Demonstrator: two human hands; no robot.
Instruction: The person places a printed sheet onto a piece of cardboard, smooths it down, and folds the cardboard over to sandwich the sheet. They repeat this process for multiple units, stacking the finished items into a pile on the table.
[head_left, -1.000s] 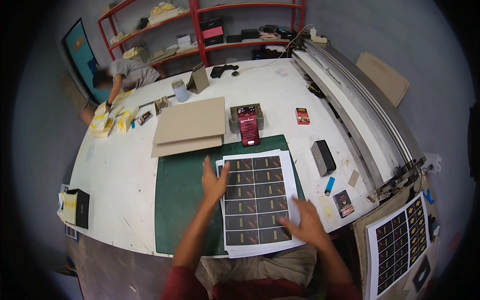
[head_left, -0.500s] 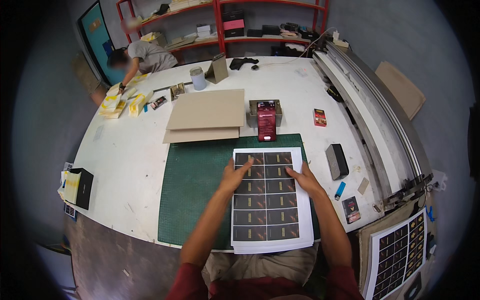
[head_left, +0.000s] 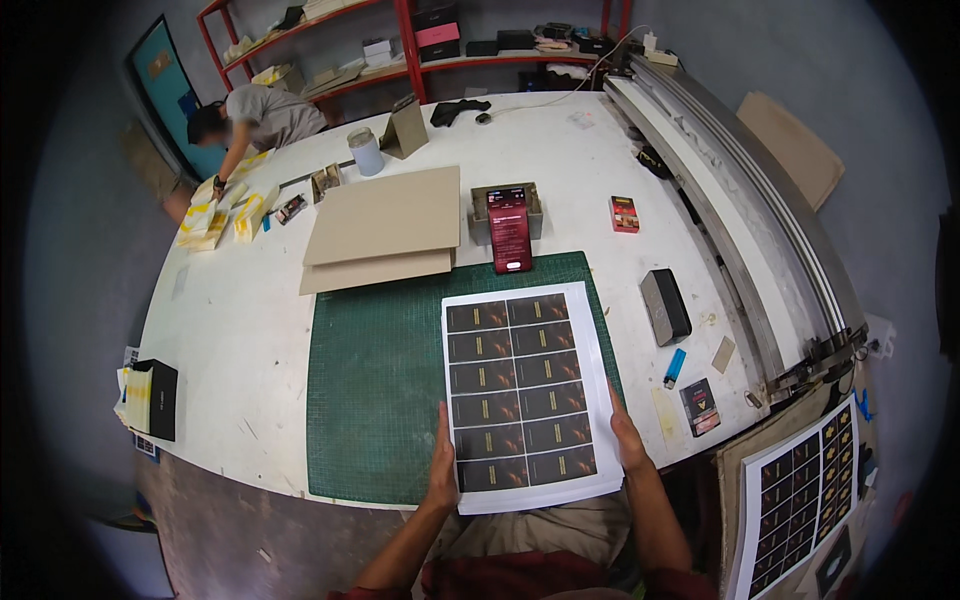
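A stack of white paper sheets (head_left: 590,350) lies on the green cutting mat, its near end reaching past the table edge toward my lap. The top sheet carries two columns of dark printed rectangles with small yellow marks. My left hand (head_left: 442,462) rests along the stack's lower left edge, fingers stretched out straight. Against the opposite edge, my right hand (head_left: 627,440) also lies flat with its fingers extended. Both touch the sides of the stack; part of the fingers is hidden by the paper's edge.
Beyond the green cutting mat (head_left: 370,380) lie grey-brown boards (head_left: 385,220) and a phone (head_left: 510,230) propped on a box. To the right are a dark box (head_left: 665,305), a blue lighter (head_left: 675,367) and a long metal cutter rail (head_left: 760,200). A co-worker (head_left: 265,115) bends over yellow-white bundles.
Both hands have slid from on top of the printed sheets down to the lower sides of the stack. The stack is turned slightly, and the whole view has shifted a little.
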